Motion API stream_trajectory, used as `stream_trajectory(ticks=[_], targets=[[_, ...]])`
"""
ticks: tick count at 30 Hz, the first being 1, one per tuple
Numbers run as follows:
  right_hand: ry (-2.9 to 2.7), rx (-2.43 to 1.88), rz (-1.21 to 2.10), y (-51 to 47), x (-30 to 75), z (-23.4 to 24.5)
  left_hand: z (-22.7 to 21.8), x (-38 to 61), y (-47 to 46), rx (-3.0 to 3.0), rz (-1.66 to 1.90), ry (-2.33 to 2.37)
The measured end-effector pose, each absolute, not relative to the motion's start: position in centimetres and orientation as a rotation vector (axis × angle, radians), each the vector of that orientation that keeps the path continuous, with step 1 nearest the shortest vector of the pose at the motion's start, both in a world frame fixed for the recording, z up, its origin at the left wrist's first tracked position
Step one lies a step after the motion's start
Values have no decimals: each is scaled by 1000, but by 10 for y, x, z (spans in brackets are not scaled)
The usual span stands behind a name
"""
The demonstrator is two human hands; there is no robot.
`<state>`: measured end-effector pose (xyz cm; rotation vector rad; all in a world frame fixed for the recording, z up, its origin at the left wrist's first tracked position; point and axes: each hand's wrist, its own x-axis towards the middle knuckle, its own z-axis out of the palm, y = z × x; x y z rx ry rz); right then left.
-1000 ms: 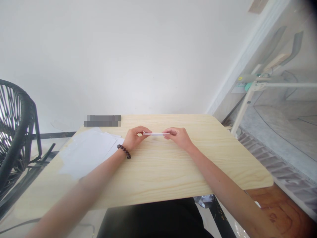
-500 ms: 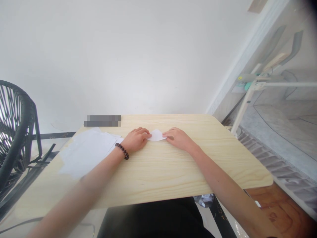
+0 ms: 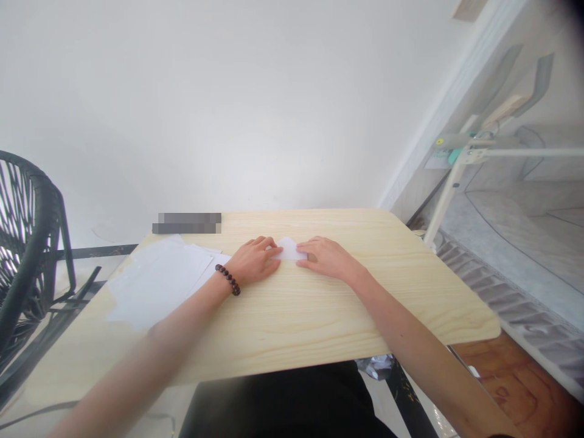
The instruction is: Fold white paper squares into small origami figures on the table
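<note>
A small piece of folded white paper (image 3: 288, 250) lies on the wooden table, its top edge rising to a blunt peak. My left hand (image 3: 254, 260), with a dark bead bracelet (image 3: 228, 280) at the wrist, grips the paper's left end between thumb and fingers. On the other side, my right hand (image 3: 325, 257) has its thumb and fingers closed over the right end. Parts of both ends are hidden under the fingers.
Several loose white sheets (image 3: 155, 283) overlap on the table's left side. A blurred-out dark object (image 3: 187, 224) sits at the back left edge. A black woven chair (image 3: 41, 201) stands left, a white metal frame (image 3: 447, 204) right, and a wall (image 3: 255, 103) behind the table (image 3: 319, 328).
Both thumbs have come down to the paper's near edge, which now looks straighter. My fingers lie flatter at its ends. The view has shifted slightly.
</note>
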<state>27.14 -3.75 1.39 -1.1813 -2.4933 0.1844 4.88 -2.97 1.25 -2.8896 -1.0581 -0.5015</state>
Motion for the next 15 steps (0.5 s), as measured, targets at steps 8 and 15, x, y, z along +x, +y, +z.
stream_trajectory(ticks=[8,15], targets=[[-2503,-1193,74,-34,268,6,9,49,-25,-2865,-488,-1094],[-2492,-1170,99,-37,266,10,9,49,-25,-2919,-553,-1074]])
